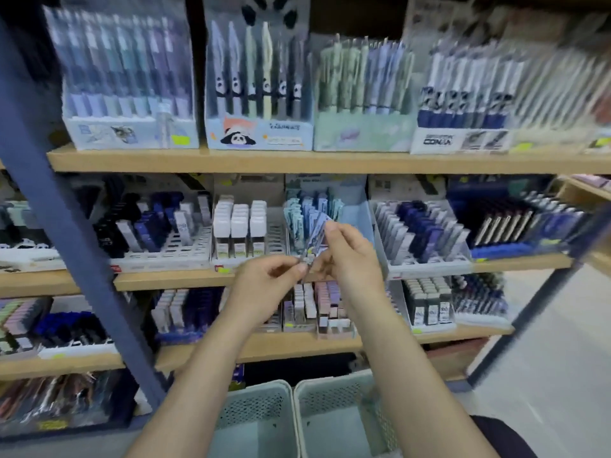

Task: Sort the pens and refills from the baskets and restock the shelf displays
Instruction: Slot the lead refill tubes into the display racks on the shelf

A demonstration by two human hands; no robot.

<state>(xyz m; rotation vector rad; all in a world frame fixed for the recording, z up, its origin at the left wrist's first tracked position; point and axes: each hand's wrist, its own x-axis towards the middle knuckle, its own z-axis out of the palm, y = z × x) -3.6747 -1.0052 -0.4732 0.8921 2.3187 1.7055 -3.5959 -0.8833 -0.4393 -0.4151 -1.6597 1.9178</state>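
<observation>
Both hands are raised in front of the middle shelf. My right hand (344,249) pinches the top of a small bundle of blue and lilac refill packs (316,236). My left hand (267,285) pinches the bundle's lower end with thumb and fingers. Right behind the bundle stands a light blue display box (355,209) with several similar refill packs, its right part bare. Two pale grey perforated baskets (261,411) (334,404) stand side by side on the floor below my arms; what lies in them is hidden.
Wooden shelves (297,161) carry many pen and refill display boxes, among them a panda box (258,133) on the upper shelf. A blue metal upright (66,219) slants across the left. Another upright (542,305) stands at the right, with pale floor (555,375) beyond it.
</observation>
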